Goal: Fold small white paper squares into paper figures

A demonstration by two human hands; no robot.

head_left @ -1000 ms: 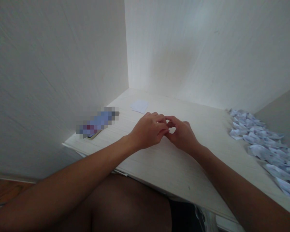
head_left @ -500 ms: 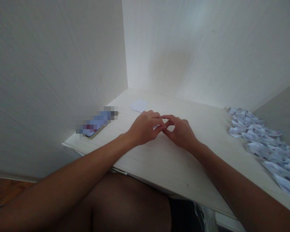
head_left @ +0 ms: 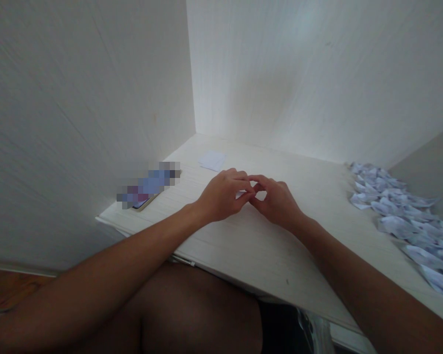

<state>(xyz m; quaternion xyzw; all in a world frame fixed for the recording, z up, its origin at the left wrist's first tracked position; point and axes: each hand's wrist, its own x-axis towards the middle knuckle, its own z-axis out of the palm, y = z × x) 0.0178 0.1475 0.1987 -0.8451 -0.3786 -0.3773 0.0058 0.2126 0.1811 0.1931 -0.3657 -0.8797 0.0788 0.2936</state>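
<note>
My left hand (head_left: 227, 194) and my right hand (head_left: 276, 199) meet fingertip to fingertip over the white tabletop (head_left: 251, 255). Both are closed in a pinch on a small piece of white paper (head_left: 239, 194), of which only a sliver shows between the left thumb and fingers. The fingers hide the rest of it, so its shape cannot be made out. Just beyond my left hand, a small stack or sheet of white paper (head_left: 212, 160) lies flat on the table.
A phone (head_left: 147, 189), partly blurred out, rests near the left wall panel (head_left: 96, 98). Along the right side spreads a heap of folded or crumpled white papers (head_left: 402, 211). A back panel (head_left: 280, 73) rises behind the table. My legs are under the front edge.
Almost nothing differs. Both hands hold the same pinch, with only slight finger movement, and the view has shifted a little.
</note>
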